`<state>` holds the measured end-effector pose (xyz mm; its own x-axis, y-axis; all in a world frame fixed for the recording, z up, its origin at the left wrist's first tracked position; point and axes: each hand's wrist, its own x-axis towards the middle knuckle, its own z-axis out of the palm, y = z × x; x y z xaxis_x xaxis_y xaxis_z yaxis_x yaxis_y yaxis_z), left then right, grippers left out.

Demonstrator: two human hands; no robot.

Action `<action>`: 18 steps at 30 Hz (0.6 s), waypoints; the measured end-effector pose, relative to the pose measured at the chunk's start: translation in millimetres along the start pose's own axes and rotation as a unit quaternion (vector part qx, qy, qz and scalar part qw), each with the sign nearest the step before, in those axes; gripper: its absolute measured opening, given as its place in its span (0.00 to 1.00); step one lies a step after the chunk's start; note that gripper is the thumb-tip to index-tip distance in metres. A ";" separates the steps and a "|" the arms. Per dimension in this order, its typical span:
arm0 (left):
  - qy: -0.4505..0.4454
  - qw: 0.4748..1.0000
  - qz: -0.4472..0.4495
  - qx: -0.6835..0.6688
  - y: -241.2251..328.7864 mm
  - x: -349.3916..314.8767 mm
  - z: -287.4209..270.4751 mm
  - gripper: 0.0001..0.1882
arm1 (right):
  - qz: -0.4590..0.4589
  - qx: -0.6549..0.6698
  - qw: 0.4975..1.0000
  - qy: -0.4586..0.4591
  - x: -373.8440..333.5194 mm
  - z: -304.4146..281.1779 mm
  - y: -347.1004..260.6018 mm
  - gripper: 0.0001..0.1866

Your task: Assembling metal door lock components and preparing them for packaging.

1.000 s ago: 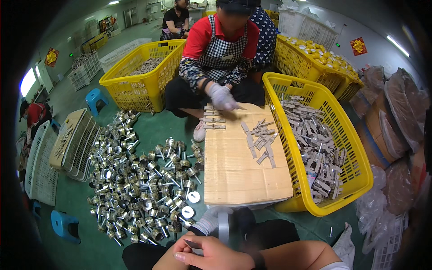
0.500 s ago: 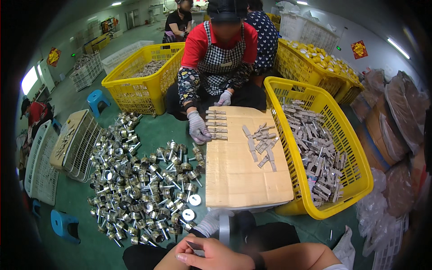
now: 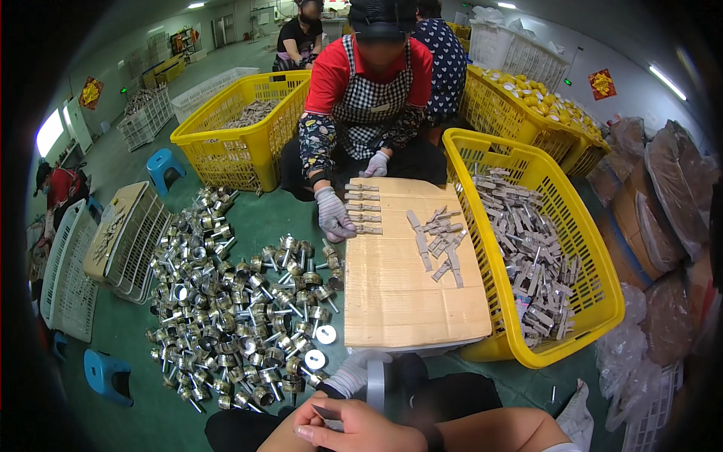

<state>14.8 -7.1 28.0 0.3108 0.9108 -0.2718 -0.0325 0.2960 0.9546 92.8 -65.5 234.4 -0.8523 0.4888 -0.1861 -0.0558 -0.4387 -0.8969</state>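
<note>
My left hand (image 3: pixel 351 375), in a pale knitted glove with a dark cuff, is closed at the near edge of a cardboard-covered board (image 3: pixel 414 316). Its fingers lie over the top of an upright grey band-like piece (image 3: pixel 376 386), whose lower end is hard to make out. Bare and curled over my left forearm, my right hand (image 3: pixel 358 428) pinches a small flat dark grey piece (image 3: pixel 325 413). On the board, several grey metal clip-like parts (image 3: pixel 440 233) lie loose at the right. More form a column at the far left, where a co-worker's gloved hand (image 3: pixel 334 215) touches the nearest one.
Metal cups with stems (image 3: pixel 241 324) are heaped on the green floor to the left, with two white discs (image 3: pixel 325 334) beside them. A yellow basket (image 3: pixel 595 290) of grey parts stands right of the board. Another yellow basket (image 3: pixel 256 151) and blue stools (image 3: pixel 108 375) are to the left.
The co-worker's body and the gloved hand at the column of parts have shifted very slightly to the right. Both of my hands stay in place.
</note>
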 end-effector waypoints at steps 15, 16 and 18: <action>-0.023 0.996 -0.012 -0.081 -23.6 -17.9 -7.8 0.17 | 0.015 -0.014 1.000 -0.004 0.1 1.5 -7.0 0.03; -0.022 0.996 -0.012 -0.086 -24.5 -17.6 -7.4 0.17 | 0.012 -0.010 1.000 -0.004 0.5 2.2 -6.0 0.03; -0.020 0.995 -0.012 -0.094 -22.6 -15.9 -9.6 0.17 | 0.005 -0.003 1.000 -0.007 0.2 2.2 -4.6 0.03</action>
<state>1.5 -25.5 9.5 0.3512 0.8919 -0.2848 -0.2006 0.3688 0.9076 91.7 -65.1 239.4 -0.8601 0.4739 -0.1889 -0.0445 -0.4385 -0.8976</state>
